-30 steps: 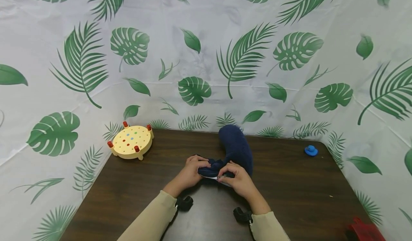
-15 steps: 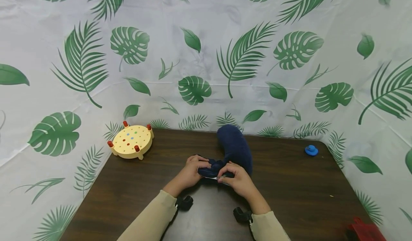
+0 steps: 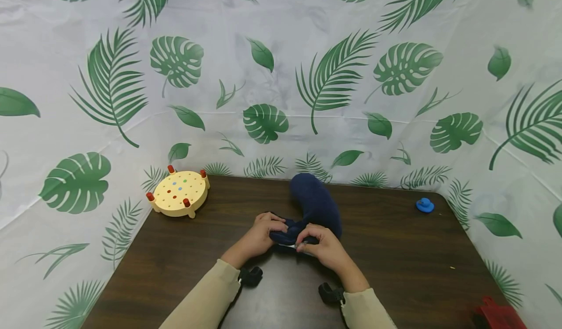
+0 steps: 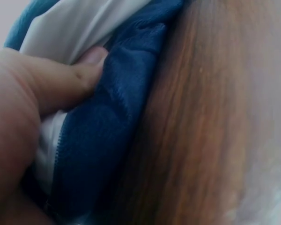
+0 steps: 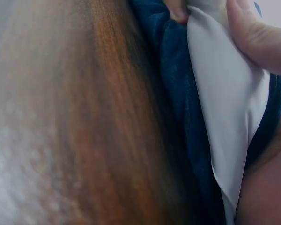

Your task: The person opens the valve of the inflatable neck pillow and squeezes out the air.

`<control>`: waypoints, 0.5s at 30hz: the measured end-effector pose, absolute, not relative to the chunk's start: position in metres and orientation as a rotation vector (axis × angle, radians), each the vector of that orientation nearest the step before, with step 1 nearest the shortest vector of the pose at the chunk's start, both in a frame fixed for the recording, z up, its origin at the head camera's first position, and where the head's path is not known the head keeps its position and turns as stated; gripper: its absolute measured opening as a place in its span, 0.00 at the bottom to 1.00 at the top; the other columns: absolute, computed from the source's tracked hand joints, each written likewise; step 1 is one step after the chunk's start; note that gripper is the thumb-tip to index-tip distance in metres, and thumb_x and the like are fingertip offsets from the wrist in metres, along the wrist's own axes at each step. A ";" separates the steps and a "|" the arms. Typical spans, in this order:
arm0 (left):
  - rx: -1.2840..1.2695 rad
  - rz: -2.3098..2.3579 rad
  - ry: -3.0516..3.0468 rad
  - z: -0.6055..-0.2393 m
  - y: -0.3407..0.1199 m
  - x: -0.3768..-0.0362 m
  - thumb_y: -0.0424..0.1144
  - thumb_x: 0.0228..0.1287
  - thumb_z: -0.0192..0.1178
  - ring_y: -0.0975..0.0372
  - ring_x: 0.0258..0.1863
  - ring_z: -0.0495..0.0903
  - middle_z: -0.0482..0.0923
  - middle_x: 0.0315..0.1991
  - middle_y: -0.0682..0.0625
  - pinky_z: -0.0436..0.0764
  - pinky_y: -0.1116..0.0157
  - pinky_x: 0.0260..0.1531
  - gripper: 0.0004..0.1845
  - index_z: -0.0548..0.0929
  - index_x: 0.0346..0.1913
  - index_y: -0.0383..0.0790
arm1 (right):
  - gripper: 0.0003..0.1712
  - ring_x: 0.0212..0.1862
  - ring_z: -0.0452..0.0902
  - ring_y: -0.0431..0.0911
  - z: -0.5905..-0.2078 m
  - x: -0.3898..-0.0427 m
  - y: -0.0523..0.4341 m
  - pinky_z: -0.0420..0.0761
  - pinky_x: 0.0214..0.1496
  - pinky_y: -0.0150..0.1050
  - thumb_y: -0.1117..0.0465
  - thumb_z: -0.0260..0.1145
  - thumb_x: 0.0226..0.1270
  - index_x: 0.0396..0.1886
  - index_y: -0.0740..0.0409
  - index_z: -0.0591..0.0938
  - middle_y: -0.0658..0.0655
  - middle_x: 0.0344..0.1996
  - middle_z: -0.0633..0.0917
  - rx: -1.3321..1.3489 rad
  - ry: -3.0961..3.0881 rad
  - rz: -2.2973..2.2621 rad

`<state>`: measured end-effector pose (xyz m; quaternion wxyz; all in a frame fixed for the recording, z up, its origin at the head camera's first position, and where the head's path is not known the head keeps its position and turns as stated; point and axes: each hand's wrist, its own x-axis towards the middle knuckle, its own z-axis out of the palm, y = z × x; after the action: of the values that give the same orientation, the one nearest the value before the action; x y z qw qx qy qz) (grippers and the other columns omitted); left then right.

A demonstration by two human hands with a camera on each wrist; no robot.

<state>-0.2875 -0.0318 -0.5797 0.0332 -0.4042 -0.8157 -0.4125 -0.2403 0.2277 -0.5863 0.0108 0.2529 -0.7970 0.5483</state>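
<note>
A navy plush neck pillow (image 3: 313, 197) lies curved on the table, its far arm pointing at the wall. Its zipped seam gapes, and white inner fabric (image 5: 220, 79) shows through; zipper teeth (image 4: 59, 145) run along one edge in the left wrist view. My left hand (image 3: 262, 231) grips the pillow's near left part, the thumb pressing in by the white fabric. With thumb and fingers my right hand (image 3: 322, 243) pinches the near edge of the opening, to the right of the left hand. Whether a zipper pull is between those fingertips cannot be made out.
A round yellow pegboard-like toy (image 3: 180, 192) with red-tipped legs stands at the table's back left. Far right is a small blue hat-shaped piece (image 3: 424, 205). A red object (image 3: 500, 314) is partly in view at the lower right. Leaf-patterned cloth (image 3: 219, 75) hangs behind the table (image 3: 395, 251).
The pillow's far arm has swung slightly left and toward me. Both hands keep their hold in nearly the same place, and less white shows at the opening.
</note>
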 end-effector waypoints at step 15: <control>-1.438 -1.267 -2.505 -0.577 -0.038 -0.288 0.38 0.67 0.75 0.49 0.64 0.79 0.90 0.56 0.50 0.60 0.38 0.68 0.08 0.84 0.33 0.49 | 0.04 0.40 0.85 0.38 -0.579 -0.239 0.226 0.87 0.46 0.34 0.64 0.78 0.69 0.39 0.59 0.90 0.51 0.36 0.90 0.978 -2.523 2.004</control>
<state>-0.2880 -0.0376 -0.5766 -0.0063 -0.4560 -0.7942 -0.4015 -0.2386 0.2265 -0.5790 -0.1123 0.2886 -0.7446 0.5914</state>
